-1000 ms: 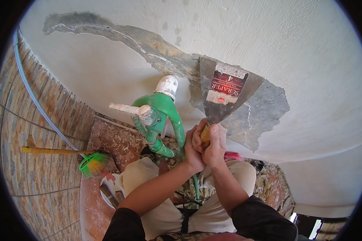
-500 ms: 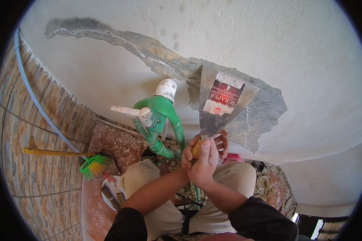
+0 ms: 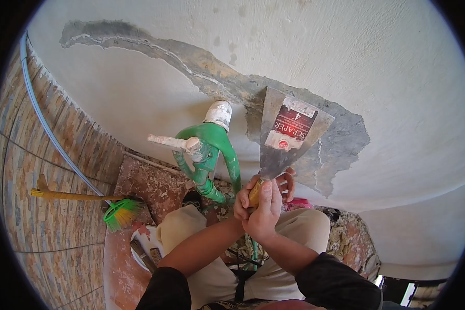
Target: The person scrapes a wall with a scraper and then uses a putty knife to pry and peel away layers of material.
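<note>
Holding scraper [image 3: 293, 129] mid-frame before grey patch [image 3: 349, 130], with left hand [image 3: 241, 203] and right hand [image 3: 263, 219] wrapped round handle [image 3: 253, 195]; next, probably calling for careful aim!

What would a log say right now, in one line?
scraper: upward in view, overlapping gray patch | left hand: at yellow handle | right hand: at yellow handle | green pipe: left of scraper

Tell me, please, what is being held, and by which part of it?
A metal scraper, held by its yellow handle, below the blade.
</note>
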Tool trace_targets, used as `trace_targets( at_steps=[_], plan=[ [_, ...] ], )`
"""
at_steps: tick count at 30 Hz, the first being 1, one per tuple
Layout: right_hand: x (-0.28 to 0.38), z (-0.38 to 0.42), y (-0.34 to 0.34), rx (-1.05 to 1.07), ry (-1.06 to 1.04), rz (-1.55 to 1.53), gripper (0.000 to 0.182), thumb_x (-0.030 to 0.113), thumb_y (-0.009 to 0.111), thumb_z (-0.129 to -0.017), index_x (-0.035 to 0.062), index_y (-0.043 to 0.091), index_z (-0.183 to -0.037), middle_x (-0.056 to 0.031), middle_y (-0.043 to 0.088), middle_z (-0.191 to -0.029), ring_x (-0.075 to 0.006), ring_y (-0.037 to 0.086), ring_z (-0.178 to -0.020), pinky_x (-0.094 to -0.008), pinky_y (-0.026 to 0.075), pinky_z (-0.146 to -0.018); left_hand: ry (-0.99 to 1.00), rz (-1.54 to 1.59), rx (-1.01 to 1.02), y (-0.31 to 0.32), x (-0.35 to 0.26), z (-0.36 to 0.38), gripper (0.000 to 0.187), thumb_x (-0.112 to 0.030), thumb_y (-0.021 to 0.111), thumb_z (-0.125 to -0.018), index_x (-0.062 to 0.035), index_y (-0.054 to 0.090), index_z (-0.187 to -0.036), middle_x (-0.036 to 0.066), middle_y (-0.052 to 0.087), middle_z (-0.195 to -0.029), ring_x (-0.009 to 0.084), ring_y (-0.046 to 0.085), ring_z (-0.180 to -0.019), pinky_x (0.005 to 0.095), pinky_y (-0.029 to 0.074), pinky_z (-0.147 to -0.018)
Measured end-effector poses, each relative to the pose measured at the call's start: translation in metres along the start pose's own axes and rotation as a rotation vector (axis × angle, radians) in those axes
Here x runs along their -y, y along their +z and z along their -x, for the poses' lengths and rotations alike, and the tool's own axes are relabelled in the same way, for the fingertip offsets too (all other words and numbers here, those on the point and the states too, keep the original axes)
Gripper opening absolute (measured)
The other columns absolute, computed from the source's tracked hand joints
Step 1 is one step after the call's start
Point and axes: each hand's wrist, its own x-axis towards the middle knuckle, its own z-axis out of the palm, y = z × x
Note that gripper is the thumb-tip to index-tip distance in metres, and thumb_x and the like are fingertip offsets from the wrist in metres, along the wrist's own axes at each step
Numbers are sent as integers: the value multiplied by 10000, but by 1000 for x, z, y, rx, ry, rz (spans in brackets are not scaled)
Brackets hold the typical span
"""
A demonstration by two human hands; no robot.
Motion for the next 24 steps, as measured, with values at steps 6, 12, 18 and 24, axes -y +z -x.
trace_targets(
  at_steps=[6, 12, 18, 24],
  plan=[
    [-3, -3, -4, 63, -56, -10, 309, 312, 364, -1019, 16, 425, -1084, -68, 449, -674, -103, 364, -411, -221, 301, -387, 181, -192, -17, 35, -19, 0, 818, -725, 475, -797, -26, 420, -1220, 112, 484, -1020, 207, 487, -848, 328, 395, -686],
    [-5, -13, -20, 279, -100, -180, 379, 274, 370, -1016, 39, 313, -1308, -104, 440, -783, -131, 430, -484, -231, 349, -375, 17, -199, 76, -17, 6, -2, 772, -715, 464, -820, -94, 420, -1277, 136, 437, -1200, 230, 484, -883, 344, 416, -688],
    [9, -12, -2, 246, -223, -63, 353, 212, 374, -1012, 37, 277, -1303, -121, 428, -793, -183, 512, -547, -251, 422, -378, 152, -231, -117, 33, -4, 1, 771, -684, 501, -818, -46, 418, -1242, 116, 449, -1151, 207, 482, -876, 338, 413, -677],
    [12, -13, -7, 232, -253, -22, 308, 155, 403, -999, 42, 310, -1271, -125, 435, -783, -172, 488, -437, -242, 389, -346, 354, -222, -90, 37, -3, -2, 471, -370, 446, -945, 2, 451, -1234, 102, 493, -1062, 166, 488, -852, 258, 419, -644]
  ],
)
